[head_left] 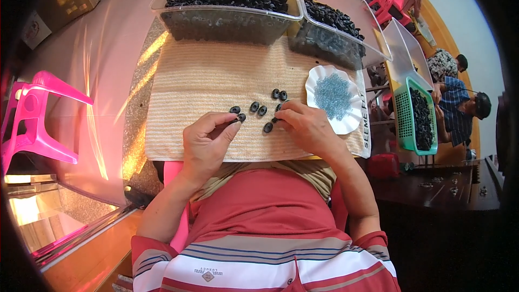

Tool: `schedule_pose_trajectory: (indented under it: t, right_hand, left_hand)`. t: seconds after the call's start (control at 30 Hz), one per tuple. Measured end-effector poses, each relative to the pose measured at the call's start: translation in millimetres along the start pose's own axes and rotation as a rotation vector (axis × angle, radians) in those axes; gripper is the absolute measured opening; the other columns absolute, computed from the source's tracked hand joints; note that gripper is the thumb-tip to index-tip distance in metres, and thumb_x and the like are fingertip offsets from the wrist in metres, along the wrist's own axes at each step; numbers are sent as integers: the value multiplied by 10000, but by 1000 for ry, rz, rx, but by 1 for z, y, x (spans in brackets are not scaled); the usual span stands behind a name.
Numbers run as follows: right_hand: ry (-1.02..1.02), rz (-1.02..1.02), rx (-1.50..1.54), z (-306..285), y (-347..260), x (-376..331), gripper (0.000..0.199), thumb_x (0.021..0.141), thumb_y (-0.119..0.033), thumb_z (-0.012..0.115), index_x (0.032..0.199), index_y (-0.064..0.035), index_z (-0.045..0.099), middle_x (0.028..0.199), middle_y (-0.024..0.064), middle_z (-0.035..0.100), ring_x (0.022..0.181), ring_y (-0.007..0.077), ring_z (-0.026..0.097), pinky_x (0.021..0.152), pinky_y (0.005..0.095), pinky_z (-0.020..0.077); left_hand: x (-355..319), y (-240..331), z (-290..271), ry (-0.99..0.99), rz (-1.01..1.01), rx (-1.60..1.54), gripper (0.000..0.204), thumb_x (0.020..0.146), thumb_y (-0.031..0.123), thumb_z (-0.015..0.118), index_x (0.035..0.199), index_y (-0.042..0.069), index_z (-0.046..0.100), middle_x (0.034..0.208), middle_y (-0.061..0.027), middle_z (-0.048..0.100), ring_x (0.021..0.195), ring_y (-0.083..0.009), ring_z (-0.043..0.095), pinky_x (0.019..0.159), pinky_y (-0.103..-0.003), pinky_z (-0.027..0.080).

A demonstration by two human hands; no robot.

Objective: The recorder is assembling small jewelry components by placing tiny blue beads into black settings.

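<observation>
Black rings [261, 110] scattered on striped cloth [205, 81] over the desk, in a loose row running ten to four between both hands. Left hand [207, 143] at seven o'clock, grip pinching one ring [238, 119]. Right hand [308, 127] at four o'clock, fingertips pressed down touching nearest ring; nearer. White dish of blue beads [333, 97] at two o'clock.
</observation>
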State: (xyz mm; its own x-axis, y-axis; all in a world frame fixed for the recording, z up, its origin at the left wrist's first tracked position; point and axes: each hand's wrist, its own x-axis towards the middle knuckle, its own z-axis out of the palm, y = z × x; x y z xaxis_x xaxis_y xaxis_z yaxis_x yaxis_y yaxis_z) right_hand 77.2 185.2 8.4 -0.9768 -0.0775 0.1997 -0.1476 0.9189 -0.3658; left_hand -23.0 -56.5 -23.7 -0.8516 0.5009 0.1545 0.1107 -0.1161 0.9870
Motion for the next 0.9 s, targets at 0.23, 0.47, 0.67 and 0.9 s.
schedule_pose_trajectory:
  t: [0.23,0.47,0.67,0.9]
  right_hand:
    - [-263,84,-169,1,-12,10,194,919,-121,646,1103,-64,668,1102,111,599,862,331,683,716,428,551]
    - [-282,87,-191,-1,-16,10,199,926,-84,602,1119,-43,626,1111,112,570,830,340,676,697,433,554]
    - [-263,40,-266,2,-12,9,178,909,-79,590,1084,-43,601,1059,121,557,807,344,673,679,438,564]
    - [-155,102,-141,6,-10,5,148,937,-97,631,1061,-31,586,1071,143,598,847,357,677,690,447,552]
  left_hand:
    - [-2,-3,1,-27,13,-3,179,903,-2,749,1080,-13,727,1021,-48,723,919,-91,665,812,-233,540]
    - [-4,-5,4,-19,8,-5,160,890,-1,758,1046,-26,730,993,-101,725,893,-139,688,786,-259,553]
    - [-3,-2,5,-31,23,26,156,890,-4,755,1042,-26,729,984,-103,723,890,-140,687,780,-261,552]
    - [-3,-5,6,-46,47,62,152,885,3,760,1032,-25,729,962,-102,723,859,-142,686,748,-260,544]
